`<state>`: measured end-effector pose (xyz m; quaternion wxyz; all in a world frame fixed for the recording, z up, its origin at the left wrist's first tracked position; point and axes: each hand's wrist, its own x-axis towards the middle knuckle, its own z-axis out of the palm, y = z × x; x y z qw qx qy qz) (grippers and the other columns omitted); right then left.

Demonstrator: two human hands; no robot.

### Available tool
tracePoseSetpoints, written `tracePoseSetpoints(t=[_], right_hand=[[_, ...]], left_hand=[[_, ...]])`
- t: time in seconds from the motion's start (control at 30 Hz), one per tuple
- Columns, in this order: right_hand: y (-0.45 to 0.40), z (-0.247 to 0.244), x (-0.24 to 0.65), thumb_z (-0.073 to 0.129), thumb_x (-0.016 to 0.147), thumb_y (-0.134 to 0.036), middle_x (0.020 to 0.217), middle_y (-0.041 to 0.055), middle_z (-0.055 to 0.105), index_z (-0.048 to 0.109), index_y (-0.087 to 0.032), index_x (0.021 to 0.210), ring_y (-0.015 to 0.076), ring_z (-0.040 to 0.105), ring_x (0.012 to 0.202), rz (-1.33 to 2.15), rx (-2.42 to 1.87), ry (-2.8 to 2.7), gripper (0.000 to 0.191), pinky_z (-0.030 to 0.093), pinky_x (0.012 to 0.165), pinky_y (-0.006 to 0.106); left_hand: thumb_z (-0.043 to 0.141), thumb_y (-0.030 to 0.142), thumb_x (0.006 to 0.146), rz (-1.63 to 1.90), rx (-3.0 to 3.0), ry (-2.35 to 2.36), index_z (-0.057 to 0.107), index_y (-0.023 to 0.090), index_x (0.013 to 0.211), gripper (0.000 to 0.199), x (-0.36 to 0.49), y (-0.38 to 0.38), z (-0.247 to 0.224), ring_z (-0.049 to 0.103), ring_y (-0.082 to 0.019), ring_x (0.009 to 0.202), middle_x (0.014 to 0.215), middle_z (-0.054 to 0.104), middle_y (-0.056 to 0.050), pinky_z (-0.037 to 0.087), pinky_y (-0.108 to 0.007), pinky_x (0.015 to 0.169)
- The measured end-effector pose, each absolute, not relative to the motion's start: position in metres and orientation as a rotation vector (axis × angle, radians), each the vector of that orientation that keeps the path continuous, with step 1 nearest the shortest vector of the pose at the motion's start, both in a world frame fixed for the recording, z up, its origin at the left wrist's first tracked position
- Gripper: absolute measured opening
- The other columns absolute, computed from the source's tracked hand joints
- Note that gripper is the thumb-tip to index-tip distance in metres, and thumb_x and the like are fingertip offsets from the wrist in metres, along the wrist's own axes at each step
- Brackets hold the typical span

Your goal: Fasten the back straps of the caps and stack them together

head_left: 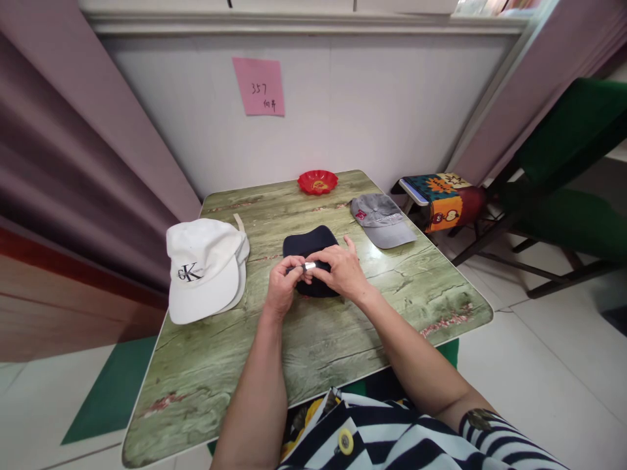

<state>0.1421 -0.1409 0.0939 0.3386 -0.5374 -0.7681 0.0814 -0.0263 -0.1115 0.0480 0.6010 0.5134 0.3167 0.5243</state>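
Observation:
A dark navy cap [309, 241] lies at the middle of the wood-patterned table, its brim toward the wall. My left hand [283, 282] pinches the dark strap at the cap's near side. From the right, my right hand [340, 264] grips the same strap by a small silver buckle [309, 266], its index finger and thumb closed there while another finger sticks up. Stacked white caps [206, 267] with black lettering rest at the table's left. A grey cap [382, 219] sits at the right, brim toward me.
Near the table's far edge is a red scalloped dish [318, 182]. The green wood-patterned table [337, 352] stands against a white wall with a pink note [259, 87]. At the right are a cloth-covered stool [443, 199] and a green chair [573, 209].

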Motion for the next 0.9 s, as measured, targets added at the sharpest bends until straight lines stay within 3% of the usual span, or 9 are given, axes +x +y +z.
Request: tracePoseSetpoints(t=[0.23, 0.37, 0.5, 0.63, 0.73, 0.9], right_hand=[[-0.144, 0.1, 0.161, 0.065, 0.087, -0.045, 0.101, 0.0022, 0.076, 0.071, -0.029, 0.108, 0.0229, 0.067, 0.098, 0.383, -1.39, -1.876, 0.027, 0.01, 0.115, 0.057], [-0.144, 0.099, 0.183, 0.049, 0.096, -0.043, 0.099, 0.0019, 0.076, 0.073, -0.026, 0.095, 0.022, 0.067, 0.093, 0.546, -1.423, -1.768, 0.03, 0.014, 0.113, 0.056], [-0.144, 0.091, 0.192, 0.043, 0.096, -0.047, 0.085, 0.0008, 0.074, 0.072, -0.022, 0.086, 0.0195, 0.065, 0.083, 0.636, -1.407, -1.723, 0.04, 0.025, 0.109, 0.046], [-0.143, 0.085, 0.191, 0.054, 0.09, -0.048, 0.069, -0.0016, 0.064, 0.066, -0.019, 0.074, 0.0151, 0.056, 0.069, 0.722, -1.336, -1.687, 0.035, 0.041, 0.084, 0.03], [-0.143, 0.083, 0.19, 0.051, 0.09, -0.045, 0.066, -0.0022, 0.055, 0.061, -0.018, 0.073, 0.0136, 0.05, 0.065, 0.78, -1.285, -1.635, 0.033, 0.037, 0.065, 0.024], [-0.141, 0.08, 0.19, 0.049, 0.091, -0.043, 0.063, -0.0037, 0.046, 0.057, -0.019, 0.072, 0.0122, 0.045, 0.063, 0.795, -1.264, -1.641, 0.032, 0.034, 0.061, 0.023]], left_hand=[[0.069, 0.024, 0.078, 1.23, 1.142, 0.749, 0.059, 0.015, 0.074, 0.013, -0.027, -0.114, 0.053, 0.061, -0.009, 0.058, 0.09, 0.061, -0.001, 0.052, -0.024, 0.056], [0.07, 0.024, 0.076, 1.239, 1.115, 0.769, 0.059, 0.015, 0.073, 0.015, -0.026, -0.114, 0.056, 0.061, -0.009, 0.059, 0.09, 0.06, -0.001, 0.052, -0.023, 0.055], [0.071, 0.025, 0.074, 1.246, 1.096, 0.788, 0.059, 0.015, 0.073, 0.016, -0.028, -0.113, 0.056, 0.06, -0.009, 0.058, 0.09, 0.061, -0.002, 0.051, -0.023, 0.053], [0.071, 0.023, 0.072, 1.258, 1.078, 0.795, 0.059, 0.015, 0.073, 0.015, -0.032, -0.112, 0.058, 0.058, -0.008, 0.056, 0.089, 0.061, -0.002, 0.049, -0.023, 0.051], [0.071, 0.023, 0.072, 1.221, 1.1, 0.784, 0.059, 0.015, 0.072, 0.014, -0.035, -0.112, 0.061, 0.055, -0.008, 0.053, 0.082, 0.061, -0.001, 0.045, -0.022, 0.048], [0.071, 0.023, 0.072, 1.209, 1.143, 0.784, 0.059, 0.015, 0.071, 0.014, -0.039, -0.111, 0.064, 0.051, -0.008, 0.051, 0.075, 0.06, -0.001, 0.04, -0.021, 0.047]])
